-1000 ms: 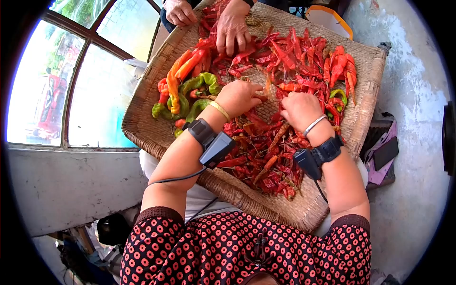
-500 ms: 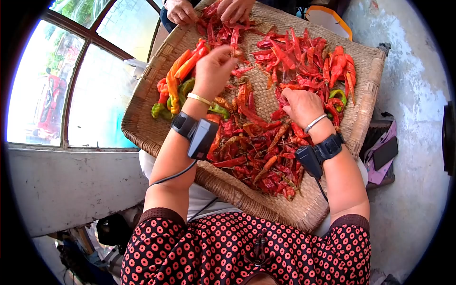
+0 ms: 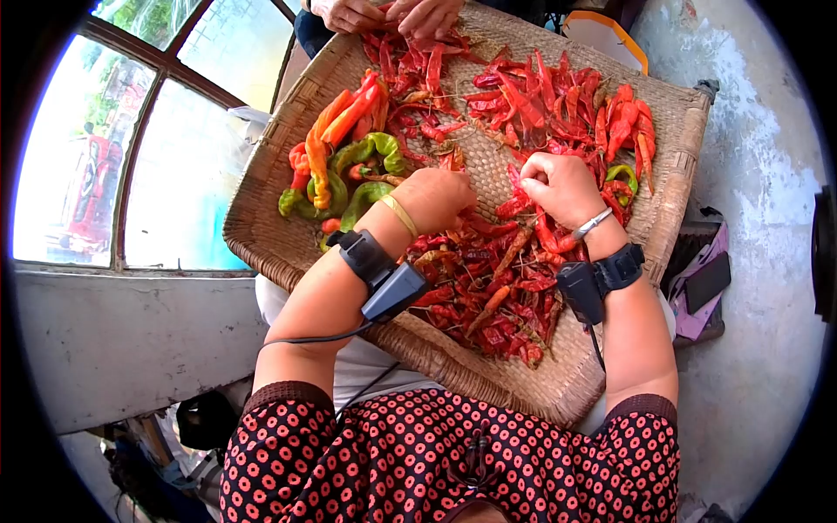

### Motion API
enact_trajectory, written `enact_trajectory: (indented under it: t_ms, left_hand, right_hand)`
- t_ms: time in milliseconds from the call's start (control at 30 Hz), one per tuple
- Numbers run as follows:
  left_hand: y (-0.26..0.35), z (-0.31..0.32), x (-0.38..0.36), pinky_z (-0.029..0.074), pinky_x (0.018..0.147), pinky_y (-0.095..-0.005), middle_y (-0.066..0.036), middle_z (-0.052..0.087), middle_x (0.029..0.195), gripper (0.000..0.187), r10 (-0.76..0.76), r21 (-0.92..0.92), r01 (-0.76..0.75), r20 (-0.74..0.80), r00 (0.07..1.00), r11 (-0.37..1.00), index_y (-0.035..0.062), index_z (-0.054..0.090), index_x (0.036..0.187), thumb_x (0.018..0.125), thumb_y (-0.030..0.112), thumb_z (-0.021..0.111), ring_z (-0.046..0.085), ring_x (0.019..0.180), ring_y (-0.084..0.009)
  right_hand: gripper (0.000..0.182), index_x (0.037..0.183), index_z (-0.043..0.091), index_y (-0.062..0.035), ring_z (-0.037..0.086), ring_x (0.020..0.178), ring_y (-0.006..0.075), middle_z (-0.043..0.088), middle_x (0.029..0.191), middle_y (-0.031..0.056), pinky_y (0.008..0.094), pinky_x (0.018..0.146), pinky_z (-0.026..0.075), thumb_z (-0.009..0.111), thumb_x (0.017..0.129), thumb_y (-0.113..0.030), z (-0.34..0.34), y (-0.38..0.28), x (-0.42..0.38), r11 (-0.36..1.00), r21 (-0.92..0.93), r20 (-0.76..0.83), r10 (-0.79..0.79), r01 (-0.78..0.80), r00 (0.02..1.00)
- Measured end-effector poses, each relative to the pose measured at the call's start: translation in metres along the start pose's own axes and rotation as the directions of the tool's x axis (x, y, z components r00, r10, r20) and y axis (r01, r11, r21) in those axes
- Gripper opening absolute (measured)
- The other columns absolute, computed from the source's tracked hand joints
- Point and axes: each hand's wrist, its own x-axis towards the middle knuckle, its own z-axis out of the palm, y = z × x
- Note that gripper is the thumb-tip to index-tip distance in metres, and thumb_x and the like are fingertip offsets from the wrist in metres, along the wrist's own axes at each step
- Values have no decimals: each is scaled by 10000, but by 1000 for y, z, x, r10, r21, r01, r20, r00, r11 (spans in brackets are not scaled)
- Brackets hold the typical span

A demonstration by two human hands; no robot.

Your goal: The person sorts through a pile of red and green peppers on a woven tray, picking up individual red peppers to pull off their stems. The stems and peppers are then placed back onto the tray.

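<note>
A wide woven basket tray [image 3: 261,237] rests on my lap, covered with dried red chilies [image 3: 488,283]. My left hand [image 3: 434,197] lies back-up in the middle of the tray, its fingertips buried in the chilies and hidden. My right hand [image 3: 565,187] is curled next to it, fingers closed on dried red chilies that stick out beneath it. Green chilies [image 3: 364,193] and orange chilies [image 3: 344,118] form a separate heap just left of my left hand. Brighter red chilies [image 3: 623,118] lie at the tray's right side.
Another person's two hands [image 3: 410,13] work in the chilies at the tray's far edge. An arched window [image 3: 174,174] and a ledge [image 3: 131,340] are on the left. A phone on a purple bag [image 3: 704,281] lies on the floor to the right.
My left hand went up to the far chilies, then came back down to the tray's middle. My right hand shifted slightly up and curled. The other person's hand drew back to the far edge.
</note>
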Motion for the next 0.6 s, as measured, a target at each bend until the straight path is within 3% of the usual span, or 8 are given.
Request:
enact_trajectory:
  t_ms: [133,233,533,600]
  left_hand:
    - [1,-4,1,477,695,-382,-83,564,876,215,-65,34,64,36,997,997,110,631,860,664,185,674,575,846,-277]
    - [-1,-1,-1,477,688,-383,-80,562,878,174,-36,8,37,-90,995,999,103,633,815,665,187,664,579,831,-275]
    - [-6,-3,3,476,655,-385,-91,589,790,136,-80,109,76,30,996,991,84,634,790,671,149,641,587,765,-287]
    - [-14,-16,-6,470,630,-371,-103,601,740,116,-32,-241,2,-122,992,971,69,635,775,673,124,640,584,707,-289]
  right_hand:
    - [121,778,625,-41,596,610,183,606,647,86,304,576,460,627,733,-154,-10,-10,-2,992,124,-33,-14,18,999]
    - [126,735,586,4,494,601,69,568,647,9,241,573,426,610,786,-109,-17,-18,-4,910,414,3,-13,10,1000]
    - [122,733,587,-8,492,605,62,561,647,-7,233,568,417,601,802,-108,-15,-18,-4,872,481,-50,-77,91,996]
    - [124,735,587,-10,490,602,64,559,646,-8,234,568,416,600,803,-112,-16,-17,-3,882,463,-65,-70,92,995]
